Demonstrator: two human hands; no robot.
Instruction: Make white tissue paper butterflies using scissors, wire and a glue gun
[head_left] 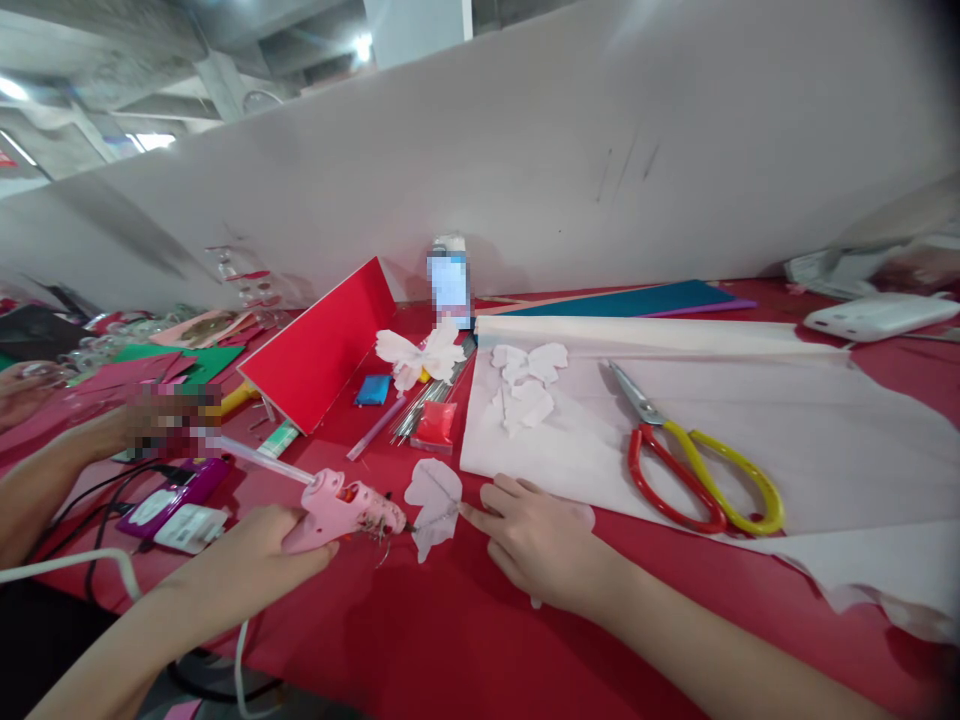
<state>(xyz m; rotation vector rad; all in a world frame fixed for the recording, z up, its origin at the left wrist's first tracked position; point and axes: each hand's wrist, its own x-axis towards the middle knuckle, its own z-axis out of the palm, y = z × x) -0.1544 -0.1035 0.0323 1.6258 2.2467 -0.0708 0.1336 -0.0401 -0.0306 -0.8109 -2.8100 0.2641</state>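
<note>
My left hand (251,560) grips a pink hot glue gun (334,510), with a clear glue stick (259,457) out of its back end. Its nozzle, wrapped in stringy dried glue, points right at a white paper wing shape (435,500) on the red table. A thin dark wire line crosses that paper. My right hand (544,545) is at the paper's right edge, fingertips closed on it; the thumb is hidden. Under this hand more white paper peeks out. Beyond lie a white paper butterfly (421,357) and further paper wing pieces (529,385).
Scissors (675,460) with red and yellow handles lie on white sheet paper (840,430). A red board (322,350), red packet (435,425), blue packet (373,390) and phone (450,280) stand or lie behind. At left are another person's arm (67,460), cables and a purple power strip (176,495).
</note>
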